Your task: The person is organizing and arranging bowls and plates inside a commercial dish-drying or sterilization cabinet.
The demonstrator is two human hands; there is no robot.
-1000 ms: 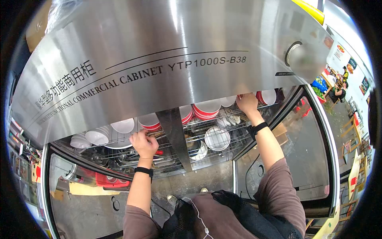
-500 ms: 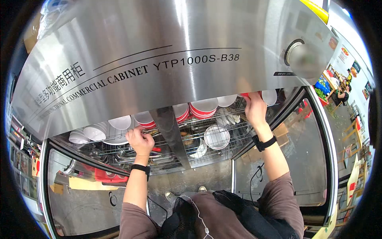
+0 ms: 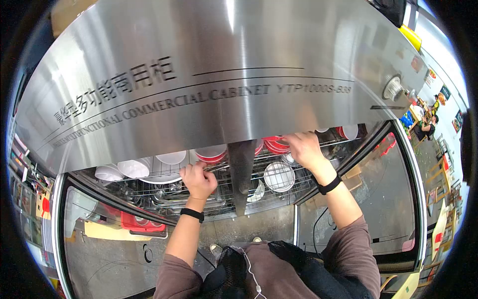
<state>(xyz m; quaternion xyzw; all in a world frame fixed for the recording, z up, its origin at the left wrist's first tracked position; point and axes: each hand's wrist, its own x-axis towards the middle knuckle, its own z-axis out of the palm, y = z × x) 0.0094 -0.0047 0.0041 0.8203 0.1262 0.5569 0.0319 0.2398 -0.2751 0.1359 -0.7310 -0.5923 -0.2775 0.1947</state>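
My right hand point(image 3: 304, 149) reaches under the steel front panel with its fingers closed at the edge of a red bowl point(image 3: 272, 139). That bowl is at the top of a stack of red bowls point(image 3: 278, 147), partly hidden by the panel. My left hand point(image 3: 198, 181) is curled at the front edge of the wire rack point(image 3: 167, 175), fingers bent over it. Behind the left hand's fingers sits a white-and-red bowl stack point(image 3: 210, 153). White bowls point(image 3: 133, 168) stand further left, and another red-and-white bowl point(image 3: 349, 131) lies at the far right.
The steel panel point(image 3: 199, 45) overhangs the shelves. A dark centre post point(image 3: 241, 179) splits the opening. White plates point(image 3: 279, 176) are on a lower shelf. Glass doors stand swung out at left point(image 3: 109, 239) and right point(image 3: 358, 214). Other people sit far right.
My right hand has moved left from the right-hand bowls to the middle red stack, with red now showing on top. The view has shifted; my left hand remains at the rack edge.
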